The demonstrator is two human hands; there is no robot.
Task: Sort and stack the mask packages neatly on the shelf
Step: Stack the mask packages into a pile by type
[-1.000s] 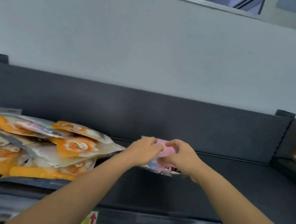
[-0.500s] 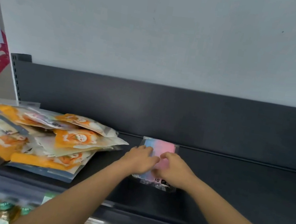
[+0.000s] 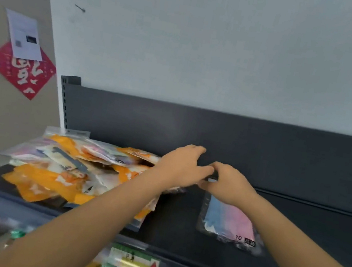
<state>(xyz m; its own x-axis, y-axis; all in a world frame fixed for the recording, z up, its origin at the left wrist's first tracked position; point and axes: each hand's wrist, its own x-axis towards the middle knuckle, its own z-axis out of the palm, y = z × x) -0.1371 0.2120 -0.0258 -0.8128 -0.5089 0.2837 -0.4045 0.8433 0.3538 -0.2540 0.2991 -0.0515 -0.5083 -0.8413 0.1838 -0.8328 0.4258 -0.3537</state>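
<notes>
On my feed: a messy heap of orange mask packages (image 3: 54, 183) sits on the shelf (image 3: 174, 227), far left. The left hand (image 3: 179, 168) hovers over its edge, fingers loose, holding nothing. The right hand (image 3: 230, 185) curls onto the top edge of the pink-blue package (image 3: 229, 220), which lies flat mid-shelf. Can't tell if it's actually pinching it.

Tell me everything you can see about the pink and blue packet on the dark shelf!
The clear crinkly plastic packet of pink and blue masks lies flat on the dark grey metal shelf, right of the pile of orange packets, with bare shelf between them. Blue shows on its left side, pink on its right. A "10" and a small black label sit at its near right corner. The right hand covers its far end; touching or not, I cannot tell.
</notes>
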